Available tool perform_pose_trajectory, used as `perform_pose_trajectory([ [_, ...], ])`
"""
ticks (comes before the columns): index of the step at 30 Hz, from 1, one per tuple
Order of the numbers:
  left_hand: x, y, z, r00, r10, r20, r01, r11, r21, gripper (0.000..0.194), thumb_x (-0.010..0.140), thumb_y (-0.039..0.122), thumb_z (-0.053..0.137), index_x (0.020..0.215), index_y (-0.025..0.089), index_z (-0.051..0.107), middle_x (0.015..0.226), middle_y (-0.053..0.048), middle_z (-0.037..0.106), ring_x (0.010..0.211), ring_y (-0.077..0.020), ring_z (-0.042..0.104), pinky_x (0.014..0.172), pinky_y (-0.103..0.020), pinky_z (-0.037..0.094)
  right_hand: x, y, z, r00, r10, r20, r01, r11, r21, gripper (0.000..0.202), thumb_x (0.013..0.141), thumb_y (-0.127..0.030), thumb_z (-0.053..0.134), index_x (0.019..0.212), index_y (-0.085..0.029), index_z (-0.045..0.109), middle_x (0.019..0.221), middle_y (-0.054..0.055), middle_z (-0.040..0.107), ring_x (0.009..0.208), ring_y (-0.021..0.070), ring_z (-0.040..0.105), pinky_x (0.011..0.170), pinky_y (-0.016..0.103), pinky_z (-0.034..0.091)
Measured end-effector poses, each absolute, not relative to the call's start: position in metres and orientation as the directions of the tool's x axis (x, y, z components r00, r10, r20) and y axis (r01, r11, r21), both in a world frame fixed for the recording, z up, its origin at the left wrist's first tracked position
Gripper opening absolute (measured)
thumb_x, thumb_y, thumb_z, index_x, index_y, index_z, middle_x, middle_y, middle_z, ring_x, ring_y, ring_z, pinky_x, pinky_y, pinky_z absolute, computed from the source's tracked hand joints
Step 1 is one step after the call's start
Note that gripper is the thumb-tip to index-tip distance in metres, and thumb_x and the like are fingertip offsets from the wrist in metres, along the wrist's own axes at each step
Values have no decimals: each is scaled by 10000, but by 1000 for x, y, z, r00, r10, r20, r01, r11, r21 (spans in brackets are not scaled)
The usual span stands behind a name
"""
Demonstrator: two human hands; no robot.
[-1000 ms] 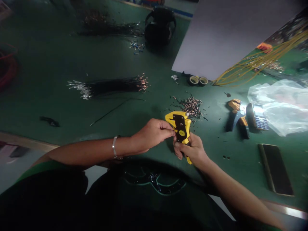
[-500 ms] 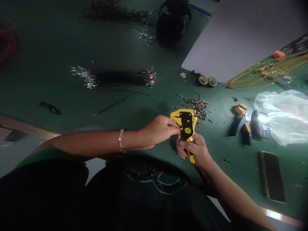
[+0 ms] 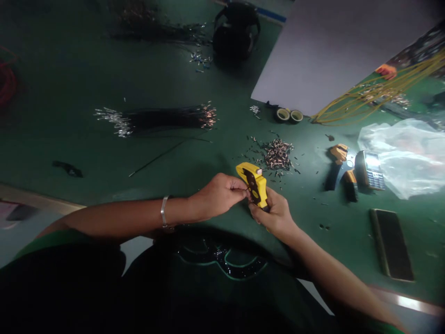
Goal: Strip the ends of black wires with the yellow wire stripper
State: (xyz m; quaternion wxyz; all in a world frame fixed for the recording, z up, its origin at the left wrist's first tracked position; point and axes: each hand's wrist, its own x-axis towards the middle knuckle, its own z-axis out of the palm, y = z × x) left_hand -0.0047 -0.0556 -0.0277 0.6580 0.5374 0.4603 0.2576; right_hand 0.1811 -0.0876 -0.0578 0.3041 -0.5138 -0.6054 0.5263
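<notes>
My right hand (image 3: 273, 214) is wrapped round the handle of a yellow and black wire stripper (image 3: 255, 184), whose head tilts up and to the left. Close against its side, my left hand (image 3: 224, 195) is closed in a pinch. A short bit of thin dark wire (image 3: 248, 189) seems to show at those fingertips; most of it is hidden. Just beyond the tool lies a heap of small cut-off wire ends (image 3: 278, 154). Farther left rests a bundle of black wires (image 3: 160, 118) with bare copper at the right end and silvery tips at the left.
A single black wire (image 3: 156, 158) lies before the bundle. To the right are an orange and black hand tool (image 3: 342, 169), a keypad phone (image 3: 371, 169), a smartphone (image 3: 392, 244) and a clear plastic bag (image 3: 410, 157). Tape rolls (image 3: 289, 115) sit by a white sheet (image 3: 313, 60).
The wire stripper has turned and tipped in my right hand, its head now leaning left. The camera view has shifted slightly. My left hand stays pinched beside the tool.
</notes>
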Motion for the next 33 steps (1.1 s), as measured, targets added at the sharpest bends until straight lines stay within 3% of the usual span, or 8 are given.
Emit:
perform_pose_trajectory([
  [3, -8, -54, -24, 463, 819, -338, 218, 265, 939, 160, 769, 205, 570, 761, 170, 726, 812, -17, 734, 785, -134, 626, 790, -267, 475, 181, -86, -58, -311, 934, -179, 297, -83, -951, 139, 724, -176, 592, 853, -180, 540, 580, -52, 513, 447, 82, 448, 422, 219, 367],
  [6, -8, -54, -21, 425, 831, -360, 239, 280, 930, 152, 760, 193, 571, 719, 163, 714, 721, -7, 710, 711, -122, 609, 707, -242, 469, 180, -83, -59, -347, 915, -208, 242, -127, -962, 124, 735, -186, 587, 848, -179, 539, 558, -62, 490, 444, 80, 432, 424, 219, 354],
  [11, -9, -59, -24, 378, 841, -387, 237, 316, 919, 151, 756, 193, 567, 693, 160, 700, 531, 24, 586, 545, -87, 492, 559, -219, 395, 180, -79, -57, -373, 895, -244, 195, -181, -964, 113, 725, -198, 596, 821, -173, 543, 560, -61, 491, 446, 73, 413, 425, 220, 337],
  [19, -15, -65, -20, 336, 818, -468, 228, 411, 883, 151, 740, 247, 565, 691, 161, 679, 472, 50, 470, 448, -66, 321, 469, -237, 265, 183, -77, -56, -430, 864, -262, 163, -212, -964, 170, 685, -151, 606, 850, -147, 571, 704, -10, 576, 473, 59, 445, 431, 212, 364],
  [23, -25, -75, -24, 314, 790, -527, 273, 457, 847, 137, 719, 251, 590, 686, 159, 686, 423, 61, 387, 423, -62, 268, 442, -242, 202, 187, -72, -62, -321, 909, -266, -19, -287, -958, 151, 680, -164, 597, 819, -171, 539, 577, -57, 512, 381, 54, 395, 357, 208, 336],
  [26, -35, -77, -33, 258, 787, -561, 219, 518, 827, 122, 723, 248, 606, 687, 154, 674, 406, 64, 355, 400, -51, 253, 425, -241, 163, 189, -68, -67, -232, 936, -265, -51, -283, -958, 188, 667, -155, 628, 825, -175, 527, 570, -64, 510, 371, 54, 402, 339, 206, 333],
  [33, -35, -63, -26, 231, 814, -533, 106, 523, 846, 111, 733, 169, 588, 654, 119, 647, 401, 62, 369, 376, -26, 248, 415, -227, 131, 187, -66, -70, -285, 925, -249, -154, -301, -941, 243, 651, -109, 632, 860, -177, 529, 621, -52, 532, 382, 59, 425, 345, 219, 346],
])
